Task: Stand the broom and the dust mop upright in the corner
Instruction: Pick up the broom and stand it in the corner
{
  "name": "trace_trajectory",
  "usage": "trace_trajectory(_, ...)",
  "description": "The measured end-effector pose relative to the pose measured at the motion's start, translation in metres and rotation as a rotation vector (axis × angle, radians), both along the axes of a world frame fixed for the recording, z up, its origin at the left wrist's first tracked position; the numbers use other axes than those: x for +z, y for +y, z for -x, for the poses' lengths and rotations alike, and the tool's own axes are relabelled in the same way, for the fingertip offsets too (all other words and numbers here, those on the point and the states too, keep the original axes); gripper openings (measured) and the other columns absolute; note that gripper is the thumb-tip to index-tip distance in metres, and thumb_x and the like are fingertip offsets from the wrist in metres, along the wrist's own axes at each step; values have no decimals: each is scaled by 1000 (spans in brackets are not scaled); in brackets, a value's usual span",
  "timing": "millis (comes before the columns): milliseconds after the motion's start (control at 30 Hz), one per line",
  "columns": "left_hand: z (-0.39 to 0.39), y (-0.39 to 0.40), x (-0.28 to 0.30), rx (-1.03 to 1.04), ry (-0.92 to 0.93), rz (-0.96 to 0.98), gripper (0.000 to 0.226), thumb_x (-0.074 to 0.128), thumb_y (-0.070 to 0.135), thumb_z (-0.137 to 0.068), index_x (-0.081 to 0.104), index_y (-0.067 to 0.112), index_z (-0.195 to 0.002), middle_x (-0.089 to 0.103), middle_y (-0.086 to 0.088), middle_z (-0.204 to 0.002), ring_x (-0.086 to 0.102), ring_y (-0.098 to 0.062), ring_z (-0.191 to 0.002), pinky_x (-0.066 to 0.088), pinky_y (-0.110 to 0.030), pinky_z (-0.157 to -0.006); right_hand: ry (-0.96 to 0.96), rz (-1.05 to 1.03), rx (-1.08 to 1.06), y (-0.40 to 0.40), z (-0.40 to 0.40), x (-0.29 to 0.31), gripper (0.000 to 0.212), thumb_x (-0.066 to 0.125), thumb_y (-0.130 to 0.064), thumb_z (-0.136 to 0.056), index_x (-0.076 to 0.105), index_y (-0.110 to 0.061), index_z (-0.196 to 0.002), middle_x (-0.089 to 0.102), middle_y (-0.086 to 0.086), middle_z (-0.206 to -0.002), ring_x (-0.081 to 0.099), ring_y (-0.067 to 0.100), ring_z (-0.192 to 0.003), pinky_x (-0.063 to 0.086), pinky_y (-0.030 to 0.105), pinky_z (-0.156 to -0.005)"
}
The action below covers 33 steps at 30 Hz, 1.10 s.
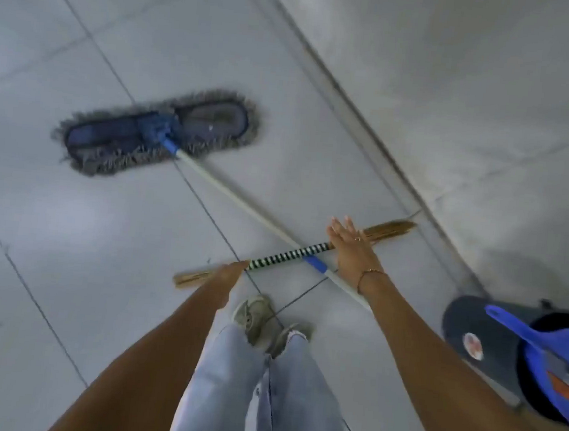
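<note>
The dust mop (pixel 156 132) lies flat on the tiled floor, its grey fringed head with a blue frame at upper left and its white handle running down-right. A stick broom (pixel 288 255) with a black-and-white striped middle and straw ends lies across that handle. My left hand (pixel 228 275) hangs over the broom's left straw end with its fingers pointing down; it grips nothing that I can see. Above the broom's right part hovers my right hand (pixel 352 247), flat, with straight fingers and nothing in it.
A grey wall (pixel 459 93) meets the floor along a diagonal line at right. A dark bucket (pixel 482 335) with a blue dustpan (pixel 546 355) in it stands at lower right by the wall. My feet and jeans are at the bottom centre.
</note>
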<state>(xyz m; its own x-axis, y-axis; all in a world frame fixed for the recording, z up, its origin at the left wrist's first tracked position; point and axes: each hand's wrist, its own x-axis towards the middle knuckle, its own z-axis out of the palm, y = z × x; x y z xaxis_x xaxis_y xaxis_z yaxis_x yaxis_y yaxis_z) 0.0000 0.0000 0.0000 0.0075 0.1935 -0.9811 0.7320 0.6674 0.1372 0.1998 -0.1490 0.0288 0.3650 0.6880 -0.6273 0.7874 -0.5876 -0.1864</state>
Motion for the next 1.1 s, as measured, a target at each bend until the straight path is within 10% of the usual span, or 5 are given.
trace_trajectory(100, 14, -10, -124, 166, 17, -5, 16, 58, 20, -89, 57, 6, -80, 52, -7, -87, 46, -23, -86, 37, -34, -90, 124, 55, 76, 21, -7, -128, 62, 45, 5, -89, 20, -8, -145, 12, 8, -159, 5, 24, -147, 10, 34, -118)
trace_trajectory(200, 31, -23, -228, 373, -23, 142, 29, 62, 36, -84, 55, 9, -92, 49, -8, -72, 46, -22, -68, 42, -29, -67, 201, 108, 109, 30, 0, -234, 48, 54, -1, -86, 43, -6, -132, 43, 15, -140, 38, 30, -132, 36, 37, -106)
trace_trajectory(333, 31, -24, -322, 784, -159, 131, 59, 45, 41, -93, 42, -4, -131, 55, -20, -127, 55, -31, -120, 43, -34, -101, 158, 176, 237, 28, 8, -327, 41, 59, -21, -86, 49, -13, -124, 47, 12, -127, 50, 29, -113, 39, 38, -94)
trace_trajectory(467, 10, 0, -322, 940, -107, -95, 47, 56, 19, -91, 45, -11, -126, 64, -21, -100, 65, -32, -95, 50, -36, -91, 75, 98, 283, 33, 10, -346, 31, 59, -22, -87, 54, -9, -114, 47, 11, -119, 52, 29, -103, 43, 39, -84)
trace_trajectory(1100, -153, -43, 325, -405, -911, -532, 30, 72, 30, -75, 66, 9, -96, 71, -21, -99, 68, -34, -97, 54, -52, -92, 201, -576, -1230, -85, 32, 208, 29, 75, -8, -70, 67, -9, -98, 70, 7, -87, 61, 17, -81, 47, 22, -69)
